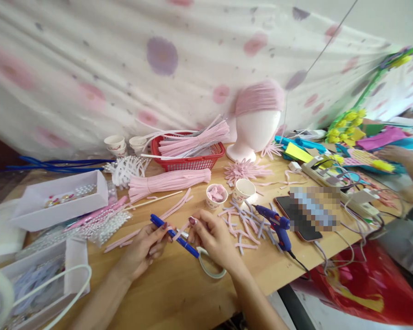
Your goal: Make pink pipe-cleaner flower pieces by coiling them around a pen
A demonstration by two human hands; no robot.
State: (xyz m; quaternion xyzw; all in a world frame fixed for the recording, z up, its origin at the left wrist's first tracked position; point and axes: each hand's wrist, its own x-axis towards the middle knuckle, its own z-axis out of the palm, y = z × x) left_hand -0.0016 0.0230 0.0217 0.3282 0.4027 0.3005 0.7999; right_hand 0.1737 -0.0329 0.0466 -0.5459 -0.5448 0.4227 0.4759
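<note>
My left hand (pixel 150 244) is closed around a blue marker pen (pixel 189 248), which slants down to the right above the table. A short pink pipe cleaner (pixel 181 231) is wrapped partly around the pen. Its free end is pinched between the thumb and fingers of my right hand (pixel 209 233). Just below my right hand, scissors with pale handles (pixel 211 270) rest on the wood. Behind the hands, a paper cup (pixel 216 196) holds pink curled pieces, and another paper cup (pixel 244 189) stands beside it.
Cut pipe cleaner pieces (pixel 242 229) lie right of my hands, near a blue glue gun (pixel 275 224) and a phone (pixel 296 220). Farther back are a red basket (pixel 189 164) and a foam head (pixel 256 133). White boxes (pixel 60 201) stand left. Another person's arm (pixel 408 162) reaches in at right.
</note>
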